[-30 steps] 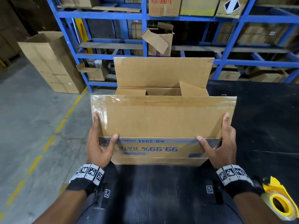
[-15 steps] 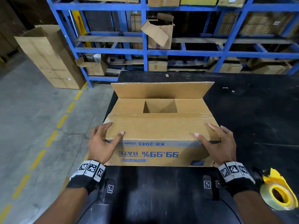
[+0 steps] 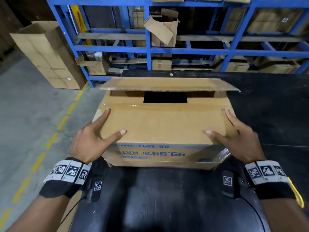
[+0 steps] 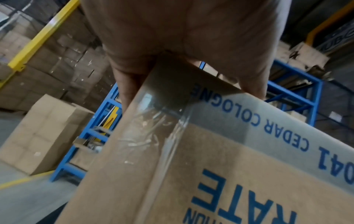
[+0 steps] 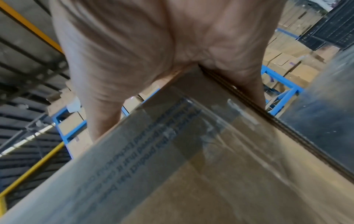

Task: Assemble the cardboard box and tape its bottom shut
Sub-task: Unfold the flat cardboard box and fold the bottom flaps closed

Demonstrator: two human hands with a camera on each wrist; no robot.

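Note:
A brown cardboard box point(image 3: 163, 124) with upside-down blue print lies on the black table point(image 3: 267, 106). Its near long flap is folded flat on top, with old clear tape along its edge. My left hand point(image 3: 115, 121) presses the flap's left end with straight fingers and thumb. At the flap's right end my right hand point(image 3: 217, 121) presses the same way. The far flap point(image 3: 167, 84) hangs half lowered, blurred, over a dark opening point(image 3: 165, 99) between the side flaps. In the wrist views each hand point(image 4: 182, 37) point(image 5: 162, 37) straddles a top corner of the box point(image 4: 210, 166) point(image 5: 210, 166).
A yellow tape dispenser point(image 3: 299, 196) peeks out behind my right wrist at the table's near right. Blue racking point(image 3: 147, 49) full of cartons stands behind the table. A tall carton point(image 3: 48, 54) stands on the grey floor at left, beside a dashed yellow line point(image 3: 61, 121).
The near flap went from upright to flat on the box, my two hands riding down with it. The far flap has tipped from upright towards me.

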